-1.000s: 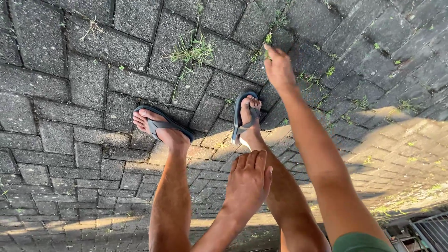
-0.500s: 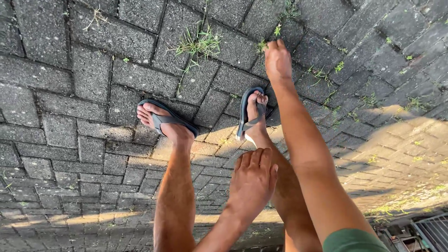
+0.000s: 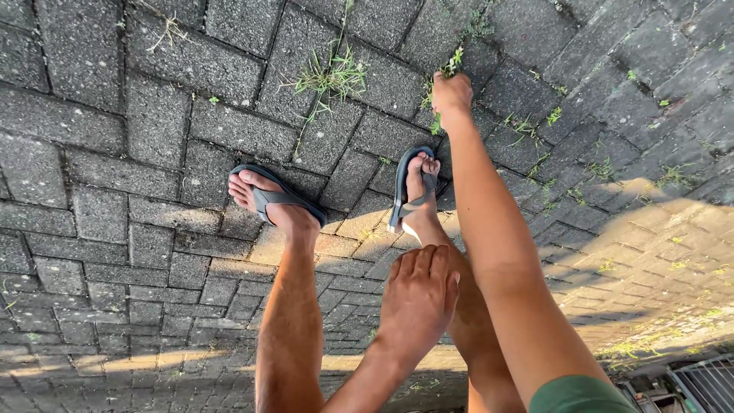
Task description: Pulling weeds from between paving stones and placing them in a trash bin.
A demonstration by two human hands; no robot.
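Green sprigs of a small weed (image 3: pixel 453 63) poke up out of the right hand (image 3: pixel 451 95), whose fingers are clenched around the stems down at the paving; the tuft sits in a joint between blocks, just beyond the right foot (image 3: pixel 419 190). The arm runs straight down to it from the lower right. Nearer than that foot, the left hand (image 3: pixel 419 300) rests flat on the right knee, fingers (image 3: pixel 428 264) extended and close together, grasping nothing.

Underfoot is grey block paving (image 3: pixel 160 115) laid in a herringbone pattern, outdoors, mostly in shade; warm sunlight falls in patches to the right of the right foot and in a strip along the bottom edge. Both feet wear dark flip-flops, the left foot (image 3: pixel 269 200) planted well to the left of the right one.

A larger grass tuft (image 3: pixel 330 76) grows from a joint left of the clenched hand, beyond the gap between the feet. More small weeds (image 3: pixel 535 130) dot the joints to the right of the right foot. A metal grate (image 3: pixel 707 382) shows at the bottom right corner. A green shorts hem (image 3: pixel 577 396) covers the thigh there.
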